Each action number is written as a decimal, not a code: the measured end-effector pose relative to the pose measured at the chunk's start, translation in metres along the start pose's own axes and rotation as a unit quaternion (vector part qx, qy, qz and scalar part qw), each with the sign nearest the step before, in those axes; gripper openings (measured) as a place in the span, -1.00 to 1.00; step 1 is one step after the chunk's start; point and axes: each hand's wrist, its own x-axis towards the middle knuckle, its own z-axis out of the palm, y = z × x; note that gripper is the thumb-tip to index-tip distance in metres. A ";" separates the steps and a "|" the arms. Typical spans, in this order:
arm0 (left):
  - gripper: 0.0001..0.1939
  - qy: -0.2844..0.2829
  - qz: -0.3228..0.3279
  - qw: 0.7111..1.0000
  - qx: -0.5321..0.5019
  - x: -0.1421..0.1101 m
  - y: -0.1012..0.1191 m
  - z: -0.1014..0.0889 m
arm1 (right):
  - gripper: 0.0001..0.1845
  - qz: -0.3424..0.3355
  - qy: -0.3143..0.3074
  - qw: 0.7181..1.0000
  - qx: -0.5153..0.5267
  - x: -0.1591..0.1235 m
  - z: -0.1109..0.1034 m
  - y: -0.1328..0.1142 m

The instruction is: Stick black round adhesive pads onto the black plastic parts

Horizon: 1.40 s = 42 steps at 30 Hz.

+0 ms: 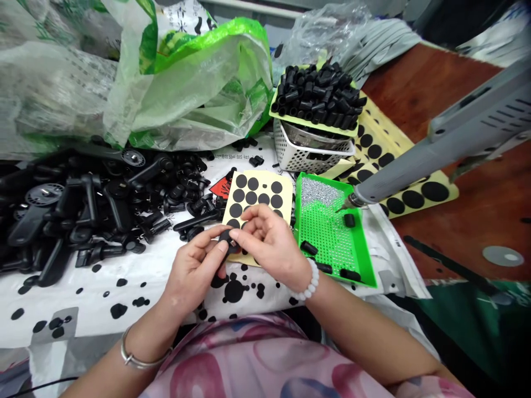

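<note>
Over the sheet of black round stickers (251, 197), both hands meet at a small black plastic part (226, 239). My left hand (197, 271) is closed on it between thumb and fingers. My right hand (274, 246) has its thumb tip pressed against the same part, with its fingers curled behind; whether it also pinches a sticker I cannot make out. Much of the part is hidden by the fingers. Just right of my right hand lies a green perforated tray (369, 254) with silver screws and several short black tubes.
Black plastic arms with wheel-like discs (62, 204) are heaped at the left. A white basket (307, 155) at the back bears a pile of black tubes (319, 94). A grey power screwdriver (398, 166) reaches over the tray. Green-and-white plastic bags (186, 99) stand behind.
</note>
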 end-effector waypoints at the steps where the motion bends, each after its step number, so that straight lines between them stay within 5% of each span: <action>1: -0.60 -0.006 0.000 1.000 -0.003 0.001 0.001 0.000 | -0.78 0.014 -0.024 0.999 0.043 0.002 0.001 -0.001; 8: -0.62 -0.046 -0.050 0.995 -0.079 0.004 0.002 -0.005 | -0.92 0.071 -0.097 0.974 0.194 0.006 0.001 -0.003; 16: -0.81 -0.053 -0.044 0.985 -0.156 0.006 -0.006 -0.007 | -0.84 -0.038 -0.111 0.993 -0.034 -0.012 0.005 -0.008; 20: -0.80 -0.071 -0.055 0.985 -0.147 0.002 0.010 -0.014 | -0.91 -0.035 -0.163 0.985 0.042 -0.009 -0.002 -0.011; 22: -0.78 -0.036 -0.051 0.992 -0.108 -0.004 0.024 -0.022 | -0.87 -0.038 -0.123 0.990 0.050 -0.003 -0.013 -0.007; 25: -0.76 0.079 -0.032 0.995 0.059 -0.013 0.036 -0.039 | -0.85 -0.100 0.001 0.990 -0.097 0.000 -0.033 0.003; 28: -0.76 0.122 -0.023 0.951 0.282 -0.017 0.021 -0.058 | -0.84 -0.144 0.019 0.952 -0.270 -0.006 -0.046 0.016; 31: -0.75 0.104 0.077 0.854 0.504 -0.017 -0.011 -0.073 | -0.81 -0.172 -0.019 0.900 -0.401 -0.018 -0.047 0.026; 34: -0.61 0.136 0.158 0.774 0.598 -0.017 -0.032 -0.079 | -0.82 -0.188 -0.042 0.852 -0.487 -0.027 -0.041 0.031; 39: -0.45 0.139 0.278 0.798 0.517 -0.017 -0.029 -0.064 | -0.83 -0.189 -0.048 0.803 -0.563 -0.032 -0.033 0.037; 42: -0.49 0.045 0.385 0.795 0.466 -0.015 -0.026 -0.035 | -0.85 -0.194 -0.049 0.790 -0.579 -0.033 -0.032 0.038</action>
